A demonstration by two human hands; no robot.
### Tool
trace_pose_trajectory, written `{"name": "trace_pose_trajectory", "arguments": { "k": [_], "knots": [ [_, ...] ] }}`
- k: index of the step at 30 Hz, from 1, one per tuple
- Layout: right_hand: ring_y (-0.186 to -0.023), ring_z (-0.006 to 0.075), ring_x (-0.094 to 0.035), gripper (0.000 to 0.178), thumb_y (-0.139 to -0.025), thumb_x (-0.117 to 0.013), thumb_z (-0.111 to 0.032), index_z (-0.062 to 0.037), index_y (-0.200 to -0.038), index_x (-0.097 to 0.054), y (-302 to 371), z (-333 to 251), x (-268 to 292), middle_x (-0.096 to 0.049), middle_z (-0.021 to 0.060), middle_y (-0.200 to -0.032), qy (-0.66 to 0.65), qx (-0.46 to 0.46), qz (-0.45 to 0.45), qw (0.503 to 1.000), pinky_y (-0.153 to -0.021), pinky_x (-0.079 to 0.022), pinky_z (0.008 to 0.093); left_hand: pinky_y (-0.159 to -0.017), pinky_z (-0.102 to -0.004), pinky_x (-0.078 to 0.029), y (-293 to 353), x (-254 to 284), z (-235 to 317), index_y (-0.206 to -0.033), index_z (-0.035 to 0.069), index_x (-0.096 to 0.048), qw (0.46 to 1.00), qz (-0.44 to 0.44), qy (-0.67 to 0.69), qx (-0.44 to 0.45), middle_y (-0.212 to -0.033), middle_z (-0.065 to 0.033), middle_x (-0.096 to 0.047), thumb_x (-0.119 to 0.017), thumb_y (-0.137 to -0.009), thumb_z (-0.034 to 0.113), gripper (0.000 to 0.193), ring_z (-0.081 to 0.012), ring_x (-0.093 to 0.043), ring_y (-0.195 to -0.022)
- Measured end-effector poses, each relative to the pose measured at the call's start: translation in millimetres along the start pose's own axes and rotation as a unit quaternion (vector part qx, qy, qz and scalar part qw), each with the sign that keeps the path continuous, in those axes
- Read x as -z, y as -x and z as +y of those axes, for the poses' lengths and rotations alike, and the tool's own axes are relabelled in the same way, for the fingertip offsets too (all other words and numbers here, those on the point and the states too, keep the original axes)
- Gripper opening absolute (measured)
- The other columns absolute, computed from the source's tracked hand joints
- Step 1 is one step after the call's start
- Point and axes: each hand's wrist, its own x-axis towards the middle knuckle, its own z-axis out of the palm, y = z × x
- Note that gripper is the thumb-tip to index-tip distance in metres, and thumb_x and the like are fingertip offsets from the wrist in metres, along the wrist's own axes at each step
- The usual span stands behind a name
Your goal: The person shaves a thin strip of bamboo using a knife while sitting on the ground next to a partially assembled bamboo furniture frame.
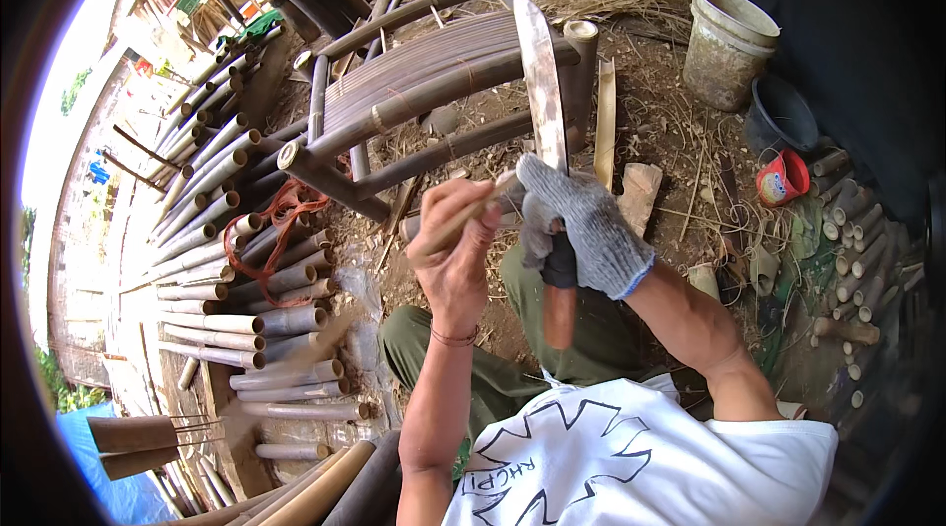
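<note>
My left hand (453, 245), bare, is closed around a short piece of bamboo (458, 229), whose upper end reaches toward my other hand. My right hand (588, 221) wears a grey knitted glove and is wrapped round a large machete (540, 68). Its broad, stained blade points up and away from me. Below the glove, a dark wrapped section leads to a brown wooden handle (559, 317). The two hands are close together above my knees. Glove and blade hide part of where bamboo and machete come near each other.
Ahead stands a low bamboo bench frame (424, 83) with a slatted top. Cut bamboo poles (236, 319) are stacked on the left, with orange cord (271, 230) over them. To the right are a dirty white bucket (727, 48), a dark basin (781, 114), a red container (782, 177) and more bamboo pieces (855, 260).
</note>
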Motion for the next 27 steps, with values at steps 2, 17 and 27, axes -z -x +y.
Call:
{"name": "trace_pose_trajectory", "arguments": {
  "k": [2, 17, 27],
  "knots": [
    [-0.051, 0.0130, -0.056, 0.029, -0.094, -0.071, -0.034, -0.0073, -0.083, -0.065, -12, -6, -9, -0.054, 0.0004, -0.061, -0.018, 0.024, 0.069, 0.997, -0.045, -0.049, 0.0296, -0.087, -0.0260, -0.054, 7, -3, -6, -0.111, 0.004, -0.076, 0.998, -0.061, -0.028, 0.021, -0.125, -0.0056, -0.056, -0.077, -0.084, -0.005, 0.028, -0.0135, -0.058, -0.110],
    [-0.058, 0.0283, -0.065, 0.054, -0.095, -0.058, -0.060, -0.0076, -0.083, -0.059, -26, -32, 67, -0.060, 0.0120, -0.063, 0.690, 0.328, 0.043, 0.644, -0.056, -0.052, 0.0429, -0.045, -0.0190, -0.031, 61, 17, 23, -0.136, -0.001, -0.060, 0.936, -0.001, -0.072, 0.344, -0.080, 0.0027, -0.058, -0.059, -0.104, 0.019, 0.038, -0.0013, -0.042, -0.055],
    [-0.062, 0.0324, -0.068, 0.059, -0.087, -0.064, -0.067, -0.0087, -0.081, -0.061, -19, -14, 90, -0.063, 0.0123, -0.065, 0.724, 0.367, 0.052, 0.582, -0.056, -0.054, 0.0437, -0.053, -0.0172, -0.032, 99, 9, 7, -0.140, -0.001, -0.057, 0.952, -0.027, -0.216, 0.216, -0.083, 0.0048, -0.056, -0.059, -0.104, 0.014, 0.040, -0.0003, -0.042, -0.063]
  ]
}}
